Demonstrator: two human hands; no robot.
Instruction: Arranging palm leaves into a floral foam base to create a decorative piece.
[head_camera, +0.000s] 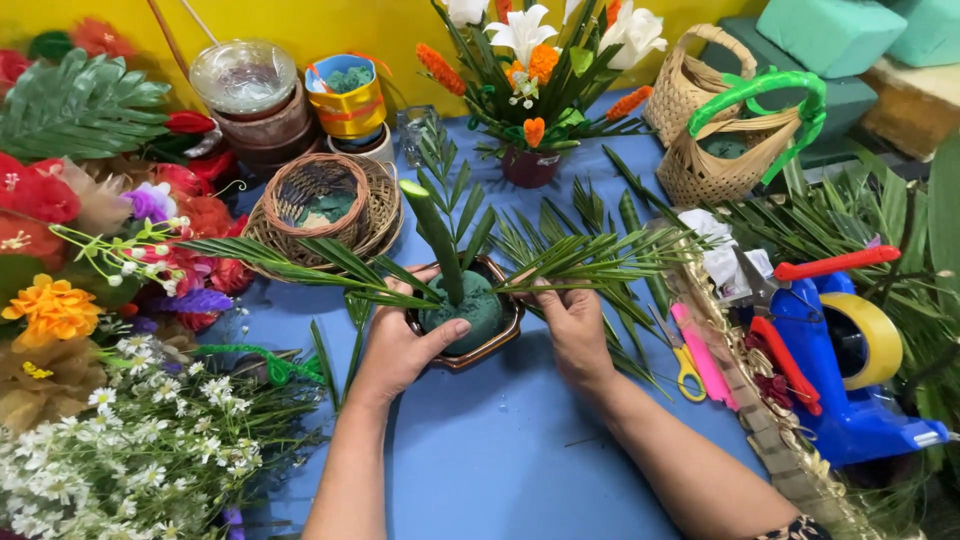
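A small brown pot holds a dark green foam block on the blue table. A thick green stem stands tilted in the foam, with palm leaves spreading left and right. My left hand cups the pot's left side, thumb on the foam. My right hand grips the stem end of the right palm leaf at the pot's right rim.
Artificial flowers and white daisies crowd the left. Behind stand a round wicker basket, a finished arrangement and two handled baskets. A blue tape dispenser, scissors and a pink cutter lie right.
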